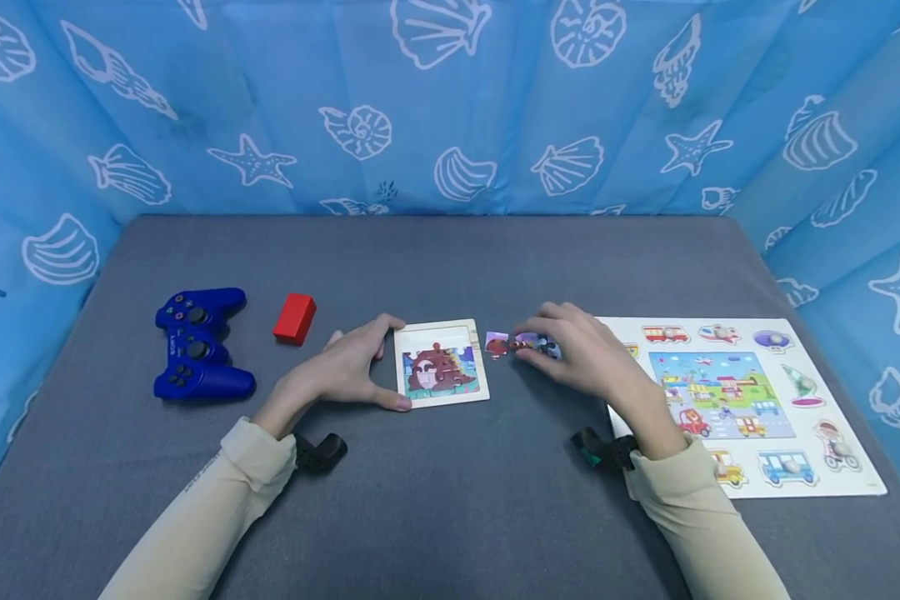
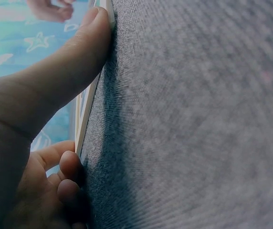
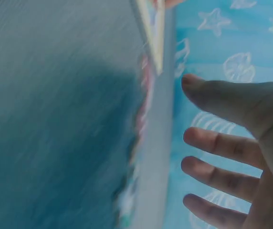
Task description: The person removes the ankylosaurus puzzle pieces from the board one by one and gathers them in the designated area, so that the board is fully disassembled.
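Observation:
A small wooden-framed jigsaw puzzle lies on the table, its lower part filled with a brown animal picture and its upper part bare. My left hand grips the frame's left side, thumb at the near corner and index finger at the far one. In the left wrist view the thumb presses along the frame's edge. To the right lies a row of loose jigsaw pieces, partly hidden under my right hand. The right wrist view shows that hand's fingers spread and apart from the pieces.
A large white vehicle puzzle board lies at the right, partly under my right forearm. At the left are a blue game controller and a red block. Blue shell-print curtains hang behind the grey table.

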Motion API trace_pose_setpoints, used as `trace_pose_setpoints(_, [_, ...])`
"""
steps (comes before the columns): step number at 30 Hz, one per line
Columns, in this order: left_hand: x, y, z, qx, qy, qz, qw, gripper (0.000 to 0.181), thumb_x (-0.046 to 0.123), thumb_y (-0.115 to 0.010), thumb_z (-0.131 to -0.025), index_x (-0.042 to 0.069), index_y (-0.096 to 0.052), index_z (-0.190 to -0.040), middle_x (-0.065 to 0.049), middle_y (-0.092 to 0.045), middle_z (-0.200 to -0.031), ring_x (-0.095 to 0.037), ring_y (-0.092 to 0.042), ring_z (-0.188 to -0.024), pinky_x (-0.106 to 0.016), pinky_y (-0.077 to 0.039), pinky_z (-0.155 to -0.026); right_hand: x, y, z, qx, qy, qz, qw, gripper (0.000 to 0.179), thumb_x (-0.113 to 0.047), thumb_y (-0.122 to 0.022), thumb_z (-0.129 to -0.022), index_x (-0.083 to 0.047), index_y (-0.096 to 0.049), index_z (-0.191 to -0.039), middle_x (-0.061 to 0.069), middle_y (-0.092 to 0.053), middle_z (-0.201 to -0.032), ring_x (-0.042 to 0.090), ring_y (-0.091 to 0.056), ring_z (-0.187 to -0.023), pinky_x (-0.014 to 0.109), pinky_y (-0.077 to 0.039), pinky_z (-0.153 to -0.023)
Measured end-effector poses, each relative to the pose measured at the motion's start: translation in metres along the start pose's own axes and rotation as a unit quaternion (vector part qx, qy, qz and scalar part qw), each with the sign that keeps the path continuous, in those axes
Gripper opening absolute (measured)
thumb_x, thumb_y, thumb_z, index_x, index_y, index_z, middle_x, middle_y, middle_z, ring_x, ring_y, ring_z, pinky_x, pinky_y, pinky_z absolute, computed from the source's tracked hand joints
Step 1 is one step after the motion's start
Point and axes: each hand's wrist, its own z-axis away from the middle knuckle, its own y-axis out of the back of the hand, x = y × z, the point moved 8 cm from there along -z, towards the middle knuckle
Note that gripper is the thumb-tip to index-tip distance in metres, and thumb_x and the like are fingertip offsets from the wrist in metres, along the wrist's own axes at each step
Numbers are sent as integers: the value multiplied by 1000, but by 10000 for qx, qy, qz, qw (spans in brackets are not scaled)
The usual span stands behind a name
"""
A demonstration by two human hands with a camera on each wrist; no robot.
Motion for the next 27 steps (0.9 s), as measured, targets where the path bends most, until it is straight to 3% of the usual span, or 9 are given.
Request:
trace_pose_setpoints(6, [1,0,-1,-27,27,-46,10000,105,54,-91,-69,17,-35,-151,-4,-54,-108,-18,-49,-100,-37,-25,-81,-33,7,-4,99,481,-234,9985,31,-24,-76,-93,-13,-75,-122,8,-71,-105,22,-59,-89,37,-47,-74])
trace_pose_setpoints(13, [0,0,-1,-78,79,-13,9999,105,54,-91,-69,17,-35,-151,-5,-52,-107,-19,-48,-100,-39,-25,-82,-70,3,-17,-26,799,-287,9964,33,-27,-77,-92,-11,-75,-122,7,-71,-112,21,-61,-97,39,-52,-79])
trace_pose_setpoints(21, [-1,1,0,-89,37,44,9999,103,54,-90,-71,17,-36,-150,-4,-54,-108,-19,-49,-100,-39,-25,-81,-107,-32,-47,-424,1072,-115,9933,29,-28,-71,-97,-14,-75,-122,6,-69,-117,24,-60,-98,40,-51,-82])
trace_pose_setpoints(27, [-1,1,0,-101,14,90,9999,103,55,-90,-71,17,-36,-149,-4,-54,-108,-18,-50,-99,-39,-25,-83,-116,-60,-56,-1091,850,443,9894,31,-26,-68,-100,-15,-69,-128,11,-63,-124,33,-59,-108,49,-54,-86])
